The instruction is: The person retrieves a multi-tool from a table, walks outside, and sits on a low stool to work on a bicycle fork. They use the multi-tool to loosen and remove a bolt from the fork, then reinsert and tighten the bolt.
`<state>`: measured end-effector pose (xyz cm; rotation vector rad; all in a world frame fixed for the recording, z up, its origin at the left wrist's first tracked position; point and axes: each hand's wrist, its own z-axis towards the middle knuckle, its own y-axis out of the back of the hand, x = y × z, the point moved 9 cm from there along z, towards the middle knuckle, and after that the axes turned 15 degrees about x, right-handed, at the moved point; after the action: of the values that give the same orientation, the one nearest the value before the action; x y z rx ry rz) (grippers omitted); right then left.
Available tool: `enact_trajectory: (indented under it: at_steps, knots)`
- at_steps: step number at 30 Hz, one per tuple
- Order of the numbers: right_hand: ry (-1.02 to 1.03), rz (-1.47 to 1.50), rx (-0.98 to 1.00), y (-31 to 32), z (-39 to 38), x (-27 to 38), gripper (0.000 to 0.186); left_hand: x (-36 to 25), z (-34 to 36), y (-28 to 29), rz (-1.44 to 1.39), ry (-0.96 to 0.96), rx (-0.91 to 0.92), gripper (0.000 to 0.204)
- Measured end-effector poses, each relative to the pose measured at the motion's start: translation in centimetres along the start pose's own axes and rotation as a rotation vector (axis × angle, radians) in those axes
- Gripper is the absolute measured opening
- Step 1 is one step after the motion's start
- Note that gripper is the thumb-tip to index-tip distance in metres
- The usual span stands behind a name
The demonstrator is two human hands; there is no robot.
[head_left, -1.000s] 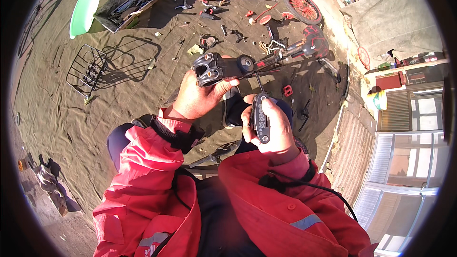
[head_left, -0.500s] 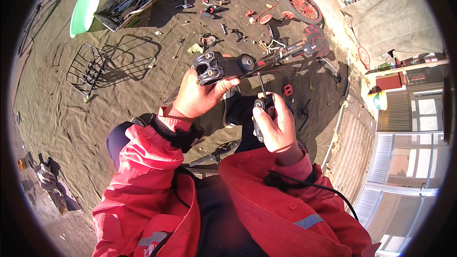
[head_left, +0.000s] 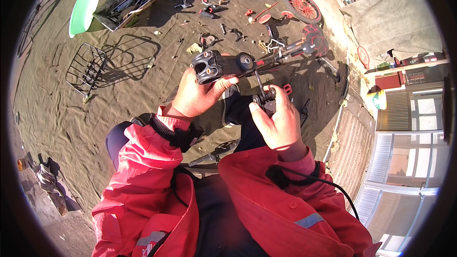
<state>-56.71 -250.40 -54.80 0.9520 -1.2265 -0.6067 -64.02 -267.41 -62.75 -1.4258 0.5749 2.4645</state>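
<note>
My left hand (head_left: 195, 96) is wrapped round the black handlebar stem (head_left: 208, 66), thumb along its near side. Behind the stem's open clamp is a round black cap (head_left: 245, 62), and the bike frame (head_left: 271, 59) runs on from there to a black and red saddle (head_left: 314, 42). In my right hand (head_left: 280, 126) is a black folding hex key set (head_left: 264, 97), held between thumb and fingers. One thin key (head_left: 259, 80) is folded out and points up at the stem's near side beside the cap. Whether its tip sits in a bolt, I cannot tell.
On the brown ground cloth lie a black wire rack (head_left: 87, 70), a red pedal (head_left: 287, 89), loose bike parts and a red-spoked wheel (head_left: 303, 7). A tool box (head_left: 129, 4) and a pale green basin (head_left: 84, 12) stand at the far left. A wall runs along the right.
My right hand has turned the hex key set, so its body no longer points down toward me and its end shows. The left hand still holds the stem in nearly the same place.
</note>
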Motion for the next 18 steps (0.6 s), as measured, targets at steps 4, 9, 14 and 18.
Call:
enact_trajectory:
  at_steps: [4,9,14,18]
  knots:
    - [-0.042,-0.243,-0.008,0.4,-0.2,0.4,0.056,-0.3,-0.1,0.1,0.060,0.009,-0.004,0.029]
    - [-0.051,-0.350,-0.058,1.0,-0.1,1.0,0.059,-1.1,0.1,0.6,0.120,-0.066,-0.086,0.033]
    - [-0.074,-0.270,-0.014,0.8,0.0,0.6,0.056,-0.4,-0.1,0.5,0.011,-0.011,-0.098,0.034]
    - [-0.090,-0.182,0.038,0.5,0.3,0.3,0.053,-0.2,-0.1,0.5,0.037,-0.013,-0.098,0.034]
